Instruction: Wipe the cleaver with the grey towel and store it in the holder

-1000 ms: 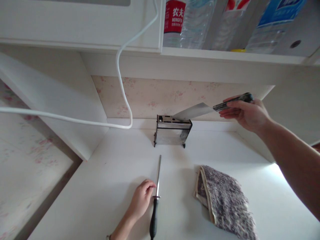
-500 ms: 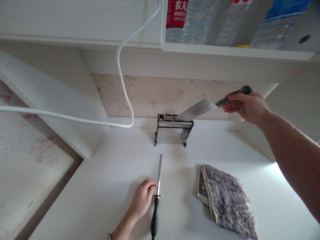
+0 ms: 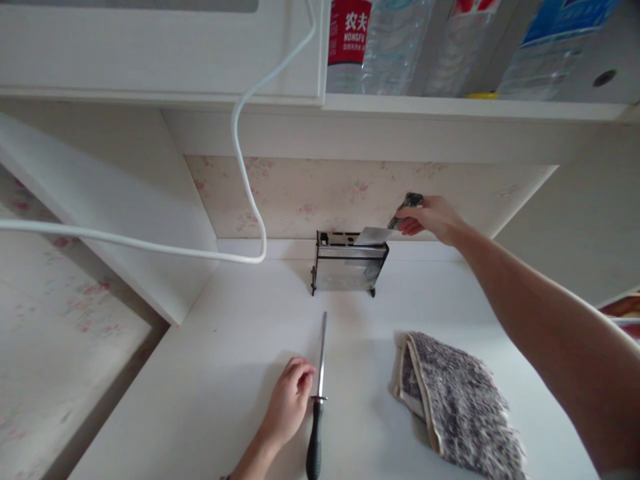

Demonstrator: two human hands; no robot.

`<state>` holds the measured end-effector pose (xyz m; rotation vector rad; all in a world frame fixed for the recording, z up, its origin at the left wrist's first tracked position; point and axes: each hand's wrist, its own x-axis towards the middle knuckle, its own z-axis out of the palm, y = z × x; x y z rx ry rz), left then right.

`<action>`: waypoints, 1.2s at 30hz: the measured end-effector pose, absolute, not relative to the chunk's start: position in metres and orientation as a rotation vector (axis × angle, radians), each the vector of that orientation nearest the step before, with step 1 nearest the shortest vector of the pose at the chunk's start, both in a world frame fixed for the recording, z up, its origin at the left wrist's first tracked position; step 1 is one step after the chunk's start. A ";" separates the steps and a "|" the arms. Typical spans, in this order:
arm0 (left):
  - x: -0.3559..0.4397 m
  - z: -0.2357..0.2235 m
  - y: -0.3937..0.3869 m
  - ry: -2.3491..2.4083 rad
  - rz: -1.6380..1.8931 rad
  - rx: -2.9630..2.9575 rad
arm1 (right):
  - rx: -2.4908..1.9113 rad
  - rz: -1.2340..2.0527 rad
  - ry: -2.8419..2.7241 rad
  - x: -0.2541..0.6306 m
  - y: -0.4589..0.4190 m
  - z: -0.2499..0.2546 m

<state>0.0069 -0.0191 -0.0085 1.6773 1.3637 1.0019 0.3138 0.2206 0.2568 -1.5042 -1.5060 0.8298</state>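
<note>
My right hand [image 3: 425,217] grips the dark handle of a broad-bladed kitchen knife [image 3: 373,235]. The blade slants down into the right part of a slotted knife holder [image 3: 345,270] with a black frame and see-through front, standing at the back of the counter. Part of the blade shows dimly through that front. My left hand [image 3: 290,400] rests on the counter, fingers curled in with nothing seen in them. Just right of it lies a sharpening steel [image 3: 319,387] with a black handle, its rod pointing toward the holder.
A folded grey-brown towel [image 3: 460,407] lies on the white counter [image 3: 215,387] at the right. A white cable [image 3: 245,160] hangs across the upper left. Overhead, a shelf [image 3: 450,107] holds several plastic bottles [image 3: 395,47]. Side panels flank the counter.
My right hand has moved left and slightly down, and the knife blade has sunk deeper into the holder. My left hand stays beside the sharpening steel. The view has shifted slightly.
</note>
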 end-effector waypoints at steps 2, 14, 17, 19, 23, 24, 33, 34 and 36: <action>0.007 -0.008 -0.019 1.361 0.992 1.677 | -1.538 0.831 -1.530 0.308 0.224 0.247; 0.005 -0.003 -0.015 1.373 0.960 1.643 | -1.644 0.814 -1.685 0.289 0.240 0.205; 0.005 -0.004 -0.014 1.368 0.951 1.648 | -1.641 0.822 -1.687 0.289 0.241 0.203; 0.003 -0.005 -0.015 1.352 0.929 1.709 | -1.642 0.819 -1.687 0.290 0.240 0.203; -0.007 0.002 -0.019 1.214 0.694 2.074 | -1.623 0.785 -1.727 0.298 0.229 0.201; -0.010 0.006 -0.019 1.158 0.617 2.206 | -1.607 0.774 -1.727 0.301 0.224 0.198; -0.005 0.040 -0.003 0.739 0.432 2.588 | -1.485 1.201 -1.357 0.335 0.119 0.104; -0.002 0.039 -0.002 0.698 0.410 2.557 | -1.491 1.236 -1.316 0.338 0.107 0.087; 0.003 0.038 -0.003 0.604 0.395 2.507 | -1.509 1.282 -1.241 0.344 0.085 0.055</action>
